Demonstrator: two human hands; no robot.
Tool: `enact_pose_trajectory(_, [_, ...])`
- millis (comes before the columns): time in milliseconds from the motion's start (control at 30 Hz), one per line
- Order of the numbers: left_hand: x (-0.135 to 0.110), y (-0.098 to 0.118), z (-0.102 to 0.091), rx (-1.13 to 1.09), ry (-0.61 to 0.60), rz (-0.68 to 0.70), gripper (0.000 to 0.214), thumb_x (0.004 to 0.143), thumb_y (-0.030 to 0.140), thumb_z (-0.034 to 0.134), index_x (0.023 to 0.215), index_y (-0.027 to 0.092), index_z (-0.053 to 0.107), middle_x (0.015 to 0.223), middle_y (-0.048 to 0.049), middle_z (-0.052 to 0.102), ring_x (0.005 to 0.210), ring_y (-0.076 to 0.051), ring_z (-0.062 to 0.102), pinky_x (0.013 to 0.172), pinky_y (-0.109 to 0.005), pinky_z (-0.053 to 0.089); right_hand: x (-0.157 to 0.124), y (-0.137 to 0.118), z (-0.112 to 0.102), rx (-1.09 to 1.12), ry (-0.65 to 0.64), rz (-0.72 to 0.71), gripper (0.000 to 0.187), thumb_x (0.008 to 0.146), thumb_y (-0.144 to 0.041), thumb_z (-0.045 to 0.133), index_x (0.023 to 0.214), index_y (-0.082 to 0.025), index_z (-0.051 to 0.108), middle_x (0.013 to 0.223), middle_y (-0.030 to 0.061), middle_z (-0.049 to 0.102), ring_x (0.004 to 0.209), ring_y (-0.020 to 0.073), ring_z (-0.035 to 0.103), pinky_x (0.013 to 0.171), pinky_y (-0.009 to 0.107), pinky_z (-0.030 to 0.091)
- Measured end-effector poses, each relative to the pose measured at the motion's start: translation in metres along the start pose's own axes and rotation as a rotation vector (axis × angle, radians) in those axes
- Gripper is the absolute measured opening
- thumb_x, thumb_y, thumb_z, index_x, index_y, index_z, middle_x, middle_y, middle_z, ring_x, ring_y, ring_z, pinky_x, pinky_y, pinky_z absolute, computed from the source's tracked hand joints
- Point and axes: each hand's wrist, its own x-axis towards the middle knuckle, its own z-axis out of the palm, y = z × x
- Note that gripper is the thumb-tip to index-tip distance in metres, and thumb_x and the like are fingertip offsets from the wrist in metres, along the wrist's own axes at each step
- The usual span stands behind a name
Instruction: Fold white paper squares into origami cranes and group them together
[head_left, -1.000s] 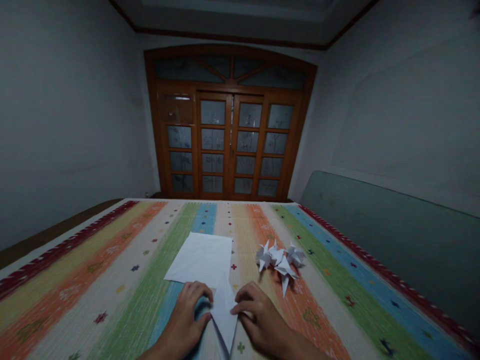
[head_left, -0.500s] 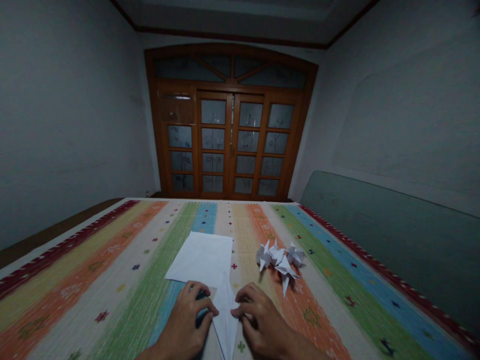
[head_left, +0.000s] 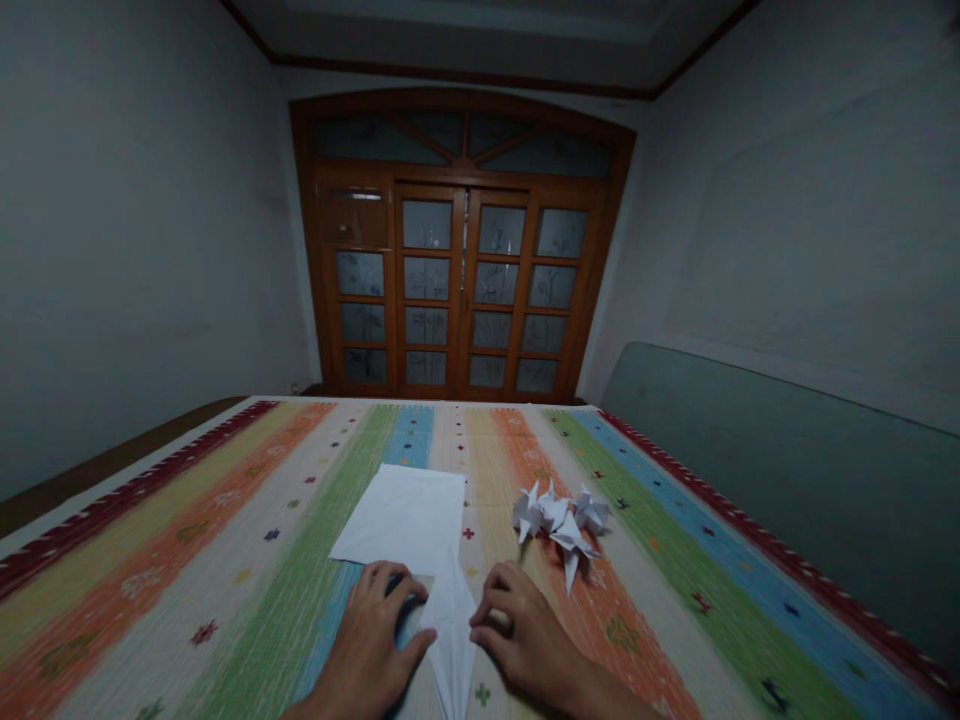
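A narrow white folded paper [head_left: 451,625], pointed towards its far and near ends, lies on the table between my hands. My left hand [head_left: 379,635] rests at its left side, thumb and index finger apart, the thumb tip touching the paper's edge. At the right edge, my right hand [head_left: 521,630] has thumb and index finger pinched together on the folded paper. Just beyond my left hand lies a flat stack of white paper sheets [head_left: 405,515], partly overlapped by the far tip of the folded piece.
Several finished-looking white origami cranes [head_left: 559,515] sit clustered to the right, beyond my right hand. A striped tablecloth [head_left: 247,560] covers the table. A green padded backrest [head_left: 750,440] stands along the right side, and wooden glass-paned doors [head_left: 465,290] are at the back.
My left thumb and index finger have spread apart. My right fingertips have shifted slightly to the right along with the paper's edge, which looks a little wider. The sheets and cranes have stayed put.
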Motion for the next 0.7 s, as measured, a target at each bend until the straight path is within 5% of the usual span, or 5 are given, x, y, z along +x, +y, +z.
enact_pose_trajectory(533, [-0.0022,-0.0016,0.004,-0.054,0.038,0.018,0.019,0.075,0.02,0.079,0.094,0.023,0.075,0.11,-0.0107,0.072,0.112,-0.036,0.061,0.101,-0.055,0.047,-0.0011,0.0016,0.0023,-0.039,-0.001,-0.051,0.018,0.08,-0.006,0.075,0.091,-0.02,0.071,0.099,0.0058,0.064,0.097,0.0244,0.06,0.087,0.036,0.047])
enact_pose_trajectory(700, [-0.0038,-0.0073,0.0075,-0.16,0.051,0.052,0.029,0.081,0.019,0.071,0.109,0.023,0.074,0.108,-0.0109,0.073,0.106,-0.034,0.064,0.099,-0.052,0.05,-0.0017,0.0005,0.0014,-0.051,-0.015,-0.065,0.018,0.082,-0.007,0.075,0.093,-0.021,0.072,0.101,0.0066,0.065,0.099,0.0254,0.061,0.088,0.037,0.048])
